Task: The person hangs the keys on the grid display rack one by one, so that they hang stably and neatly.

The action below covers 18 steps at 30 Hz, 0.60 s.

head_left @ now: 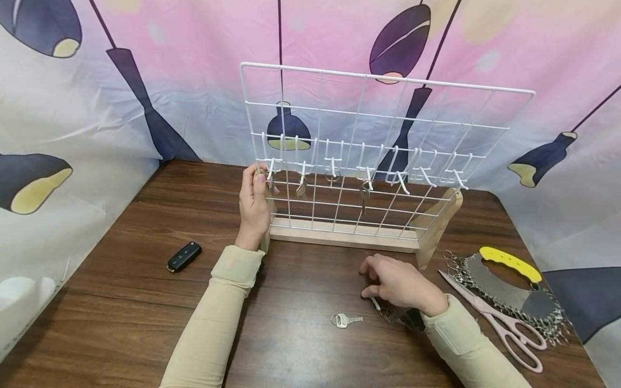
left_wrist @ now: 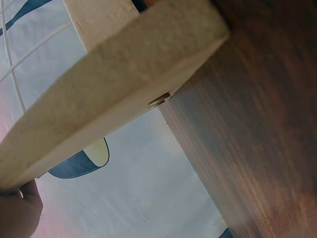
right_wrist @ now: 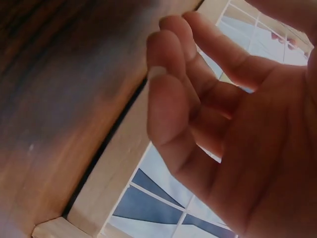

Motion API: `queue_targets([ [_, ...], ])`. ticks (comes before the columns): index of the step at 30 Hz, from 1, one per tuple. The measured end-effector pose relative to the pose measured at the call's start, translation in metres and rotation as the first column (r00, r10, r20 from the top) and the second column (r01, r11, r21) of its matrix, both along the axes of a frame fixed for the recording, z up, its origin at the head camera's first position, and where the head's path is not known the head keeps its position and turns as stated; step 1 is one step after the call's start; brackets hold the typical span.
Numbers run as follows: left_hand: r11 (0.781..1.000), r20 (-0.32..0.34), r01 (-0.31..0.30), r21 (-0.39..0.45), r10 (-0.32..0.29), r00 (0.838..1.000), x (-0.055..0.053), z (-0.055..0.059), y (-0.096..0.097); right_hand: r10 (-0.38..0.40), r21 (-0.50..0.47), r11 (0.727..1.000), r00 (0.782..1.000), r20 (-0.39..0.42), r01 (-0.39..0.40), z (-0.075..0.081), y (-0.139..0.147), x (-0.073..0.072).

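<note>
My left hand [head_left: 254, 207] grips the upper end of the left wooden side of a white wire rack [head_left: 388, 78]. In the left wrist view, this wooden side [left_wrist: 114, 74] fills much of the picture. Hooks line the grid; several carry keys, among them one hanging key [head_left: 302, 188] and another [head_left: 365, 199]. My right hand [head_left: 400, 283], fingers loosely bent, hovers low over the table before the rack. Nothing sits between its fingers in the right wrist view. Keys on a ring [head_left: 387, 312] lie under it, partly hidden. Left of them lies a single key [head_left: 342, 321].
A black car key fob [head_left: 184, 256] lies on the table at left. Pink-handled scissors [head_left: 504, 319] are at right, beside a yellow-handled metal plate [head_left: 511, 262] edged with small rings. The rack's right wooden side [head_left: 439, 229] stands near them. Printed cloth hangs behind.
</note>
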<state>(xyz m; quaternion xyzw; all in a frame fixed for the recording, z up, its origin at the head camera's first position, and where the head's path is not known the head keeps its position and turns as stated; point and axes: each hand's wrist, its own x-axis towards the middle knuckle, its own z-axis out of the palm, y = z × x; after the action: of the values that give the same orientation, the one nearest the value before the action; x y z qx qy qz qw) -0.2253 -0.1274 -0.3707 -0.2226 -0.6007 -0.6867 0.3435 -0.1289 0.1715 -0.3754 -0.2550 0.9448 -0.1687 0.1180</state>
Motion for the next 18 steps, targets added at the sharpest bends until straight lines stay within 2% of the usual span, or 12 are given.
queue_targets([
  [4, 1.0, -0.002, -0.008, -0.011, 0.008, 1.0, 0.0003, -0.0004, -0.0002, 0.036, 0.035, 0.999, 0.999, -0.007, -0.036, -0.0033, 0.0009, 0.0004],
  [9, 1.0, -0.005, -0.011, -0.015, 0.011, 1.0, 0.0001, -0.0002, 0.0002, 0.065, 0.033, 0.997, 0.998, -0.002, -0.065, -0.007, 0.0004, -0.0009],
  [15, 0.998, 0.001, -0.051, -0.044, 0.051, 0.999, 0.0003, -0.0002, -0.0003, 0.067, 0.018, 0.998, 0.998, 0.004, -0.067, -0.0079, -0.0012, -0.0006],
  [18, 0.998, 0.008, -0.051, -0.041, 0.051, 0.999, 0.001, -0.0002, -0.0003, 0.061, 0.011, 0.998, 0.998, 0.019, -0.062, -0.008, -0.0014, -0.0006],
])
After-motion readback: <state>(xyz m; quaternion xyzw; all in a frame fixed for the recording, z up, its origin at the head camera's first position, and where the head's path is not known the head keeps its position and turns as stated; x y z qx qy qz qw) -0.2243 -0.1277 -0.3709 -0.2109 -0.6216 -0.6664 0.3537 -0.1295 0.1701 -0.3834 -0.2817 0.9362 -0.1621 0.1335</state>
